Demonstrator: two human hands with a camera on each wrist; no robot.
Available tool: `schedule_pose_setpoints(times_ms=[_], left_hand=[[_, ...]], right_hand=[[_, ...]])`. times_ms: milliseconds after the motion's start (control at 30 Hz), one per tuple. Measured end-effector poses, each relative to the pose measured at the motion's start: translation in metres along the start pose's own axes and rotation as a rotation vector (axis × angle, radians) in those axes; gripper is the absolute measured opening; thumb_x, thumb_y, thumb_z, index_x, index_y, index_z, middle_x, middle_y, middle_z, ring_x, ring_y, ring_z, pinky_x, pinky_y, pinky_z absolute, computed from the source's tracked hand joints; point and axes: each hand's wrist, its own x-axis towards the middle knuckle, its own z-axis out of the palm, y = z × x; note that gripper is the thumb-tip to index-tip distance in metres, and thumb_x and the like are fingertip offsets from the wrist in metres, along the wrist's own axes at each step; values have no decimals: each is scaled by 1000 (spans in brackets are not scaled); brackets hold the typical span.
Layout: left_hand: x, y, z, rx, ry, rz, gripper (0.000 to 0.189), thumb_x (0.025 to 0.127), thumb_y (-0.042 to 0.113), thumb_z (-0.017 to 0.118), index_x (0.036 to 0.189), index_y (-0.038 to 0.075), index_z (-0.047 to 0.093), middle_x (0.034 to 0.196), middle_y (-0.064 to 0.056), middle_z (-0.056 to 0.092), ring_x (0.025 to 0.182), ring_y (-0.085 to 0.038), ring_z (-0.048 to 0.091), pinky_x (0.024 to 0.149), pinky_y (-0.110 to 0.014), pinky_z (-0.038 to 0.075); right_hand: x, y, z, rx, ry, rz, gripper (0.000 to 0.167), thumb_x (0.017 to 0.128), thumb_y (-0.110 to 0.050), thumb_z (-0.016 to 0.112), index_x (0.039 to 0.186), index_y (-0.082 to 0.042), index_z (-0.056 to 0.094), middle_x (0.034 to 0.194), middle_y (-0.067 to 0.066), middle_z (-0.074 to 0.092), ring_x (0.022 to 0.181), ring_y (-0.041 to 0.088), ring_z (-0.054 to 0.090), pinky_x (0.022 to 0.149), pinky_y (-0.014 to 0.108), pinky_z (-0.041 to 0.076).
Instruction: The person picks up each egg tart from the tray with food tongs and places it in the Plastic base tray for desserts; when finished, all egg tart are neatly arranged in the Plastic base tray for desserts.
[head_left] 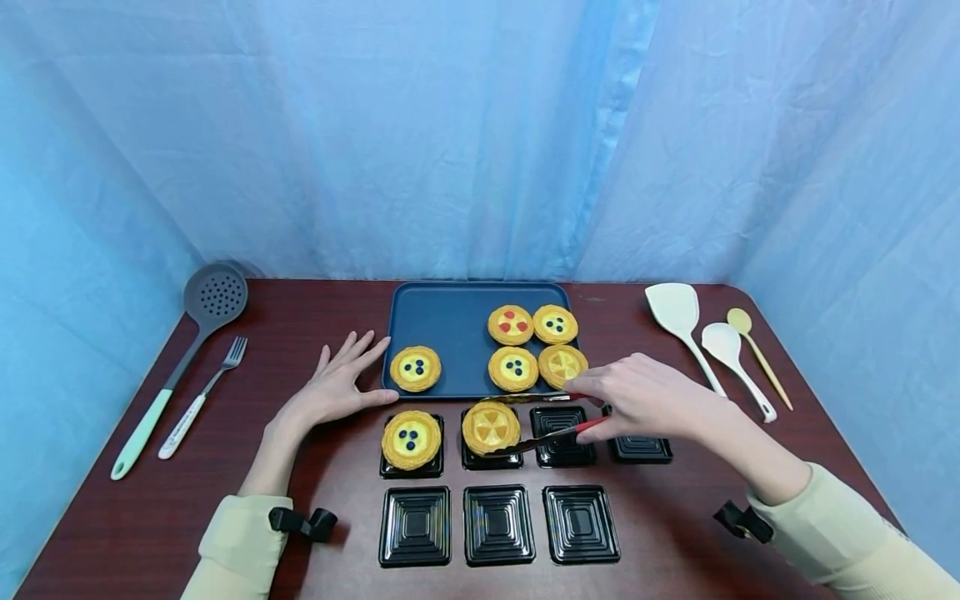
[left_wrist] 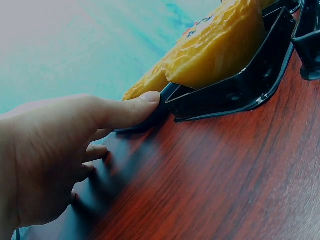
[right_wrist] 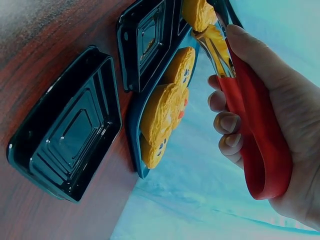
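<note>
Right grip (head_left: 647,396): fingers curled round red-handled tongs (right_wrist: 261,125), tong arms parted to about the width of the held tart (head_left: 491,427), one arm along each side. That tart: round, golden ruffled crust, paler yellow top, wedge-shaped pieces set in a radial pattern. It sits over the second black tray from the left, back row; can't tell if its base touches. Left grip (head_left: 337,387): fingers spread, nothing held, thumb and index tip at the left edge of the blue tray (head_left: 457,321). Leftmost back-row black tray carries a blue-dotted tart (head_left: 411,440). Blue tray: one blue-dotted tart front left, four tarts bunched right (two blue-dotted, one red-topped, one wedge-topped). Front row: three black trays. Skimmer (head_left: 216,296) and fork (head_left: 183,425) on the counter (head_left: 330,517), far left.
</note>
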Motion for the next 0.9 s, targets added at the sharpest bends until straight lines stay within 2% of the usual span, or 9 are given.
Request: schedule_pose_setpoints(times_ms=[200,467,900], left_hand=[[0,0,-1,-1,2,0,93,92,54,72,165,18,27,173,-21,15,160,-47,3,123,-74,-5],[-1,1,-1,3,5,0,93,92,54,72,165,18,27,173,-21,15,160,-48,3,123,-74,-5],[-2,1,-1,-12,2,4,94,91,54,73,165,18,28,173,-21,15,160,-48,3,123,-74,-6]], right_hand=[[0,0,-1,-3,-10,10,57,83,-58,80,124,-20,73,100,-6,77,59,-4,44,52,17,35],[1,-1,-1,-6,-22,25,57,82,-56,81,125,-19,73,95,-7,75,58,-2,42,51,18,32],[1,1,1,-3,-9,10,59,81,-58,81,125,-20,73,95,-8,74,57,-3,40,50,18,31]])
